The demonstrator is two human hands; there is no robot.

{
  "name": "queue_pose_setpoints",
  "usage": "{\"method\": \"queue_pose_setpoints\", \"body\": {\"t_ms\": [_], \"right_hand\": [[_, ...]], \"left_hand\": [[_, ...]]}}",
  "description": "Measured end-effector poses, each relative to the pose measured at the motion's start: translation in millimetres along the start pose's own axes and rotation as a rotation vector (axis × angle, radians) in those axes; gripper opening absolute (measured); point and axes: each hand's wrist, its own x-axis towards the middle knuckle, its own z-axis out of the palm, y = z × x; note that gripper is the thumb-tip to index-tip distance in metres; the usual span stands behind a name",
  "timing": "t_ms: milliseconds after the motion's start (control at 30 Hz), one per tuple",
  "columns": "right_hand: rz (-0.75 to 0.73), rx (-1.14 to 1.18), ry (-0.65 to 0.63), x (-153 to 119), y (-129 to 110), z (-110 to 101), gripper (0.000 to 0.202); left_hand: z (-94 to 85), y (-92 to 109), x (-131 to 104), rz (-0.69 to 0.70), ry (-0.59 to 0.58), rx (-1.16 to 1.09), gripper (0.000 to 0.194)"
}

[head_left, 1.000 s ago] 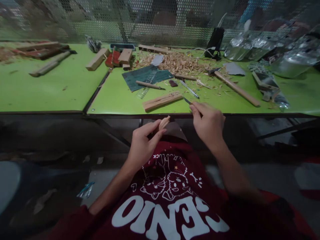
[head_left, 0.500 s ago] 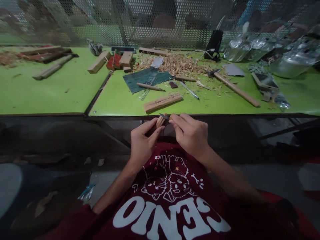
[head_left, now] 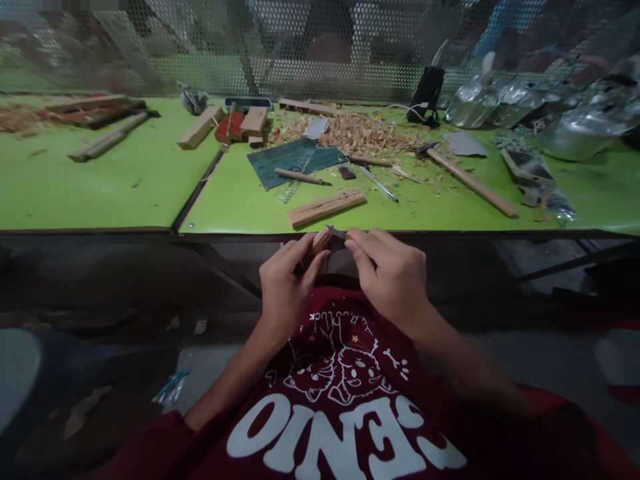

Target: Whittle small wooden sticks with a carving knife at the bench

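Observation:
Between the thumb and fingers of my left hand is a small piece of wood, its end pointing up and away from me. My right hand pinches a knife with a short grey blade; its handle is mostly hidden in my fingers. The blade lies at the tip of the wood and seems to touch it. Both hands are above my lap, just in front of the table's near edge. Beyond them on the table rests a wooden block with a drawing on its top.
On the green table lie a brown-handled tool, a pen, a blue-green sheet and a hammer-like tool. Wood shavings are heaped behind them. Foil-covered pots stand at right, before a perforated screen.
My right hand has shifted slightly right with the knife, its blade drawn toward the wood's end. My left hand still holds the wood, nearly in place.

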Motion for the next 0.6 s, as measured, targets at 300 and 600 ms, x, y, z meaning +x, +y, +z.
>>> {"method": "queue_pose_setpoints", "body": {"t_ms": [300,600], "right_hand": [[-0.003,-0.019,-0.004,-2.7,-5.2,9.1,0.032],[0.000,-0.152,0.049,3.1,4.5,24.2,0.030]], "left_hand": [[0.2,3.0,-2.8,0.004,0.030,-0.072,0.026],[5.1,-1.3,-4.7,-0.043,0.005,-0.104,0.026]]}}
